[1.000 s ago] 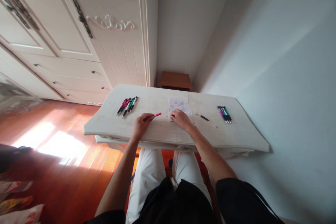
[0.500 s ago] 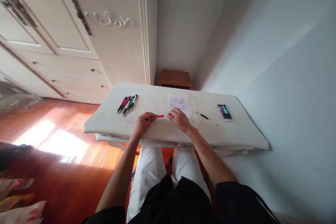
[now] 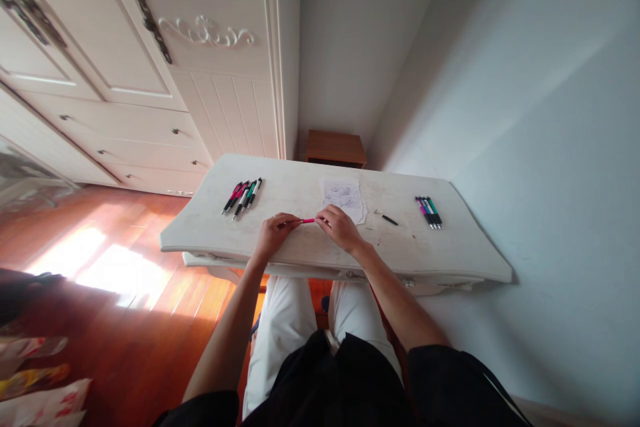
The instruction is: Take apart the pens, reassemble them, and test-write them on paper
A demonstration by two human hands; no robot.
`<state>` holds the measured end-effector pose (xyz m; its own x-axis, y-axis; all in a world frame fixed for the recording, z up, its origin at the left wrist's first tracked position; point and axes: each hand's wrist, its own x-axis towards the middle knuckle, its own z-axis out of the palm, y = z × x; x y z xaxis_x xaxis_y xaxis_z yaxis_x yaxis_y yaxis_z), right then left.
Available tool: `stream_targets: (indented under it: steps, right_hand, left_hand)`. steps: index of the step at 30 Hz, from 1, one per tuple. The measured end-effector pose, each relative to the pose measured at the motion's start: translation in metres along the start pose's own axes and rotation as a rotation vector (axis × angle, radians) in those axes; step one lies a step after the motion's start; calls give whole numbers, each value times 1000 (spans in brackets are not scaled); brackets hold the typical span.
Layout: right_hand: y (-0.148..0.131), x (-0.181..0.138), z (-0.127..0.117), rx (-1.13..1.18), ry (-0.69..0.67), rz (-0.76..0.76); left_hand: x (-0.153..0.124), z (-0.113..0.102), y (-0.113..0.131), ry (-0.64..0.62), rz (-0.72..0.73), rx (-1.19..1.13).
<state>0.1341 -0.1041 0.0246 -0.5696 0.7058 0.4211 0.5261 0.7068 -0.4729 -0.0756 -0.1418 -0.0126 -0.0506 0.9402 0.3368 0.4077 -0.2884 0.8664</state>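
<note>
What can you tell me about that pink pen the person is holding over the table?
The pink pen is slim, with a bright pink barrel that looks like plastic; its finer parts are too small to make out. It lies nearly level, just above the near part of the white table. The left hand grips one end and the fingers of the right hand meet the other end. A printed sheet of paper lies just beyond it.

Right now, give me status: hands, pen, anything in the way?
Left hand shut on pink pen. Right hand fingers at its pink end, grip unclear. Pen low over table, near paper sheet. Nothing between the hands.
</note>
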Motion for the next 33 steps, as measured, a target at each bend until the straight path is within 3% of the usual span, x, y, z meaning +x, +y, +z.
stream_targets:
  steps: [9,23,33]
  right_hand:
    - [-2,-3,2,48,-1,10]
    - [9,-19,3,112,103,49]
    - [49,-61,-32,29,234,224]
  left_hand:
    - [0,0,-4,11,-50,-3]
    - [-2,0,-3,6,-98,-1]
    - [-1,-3,2,34,-113,-68]
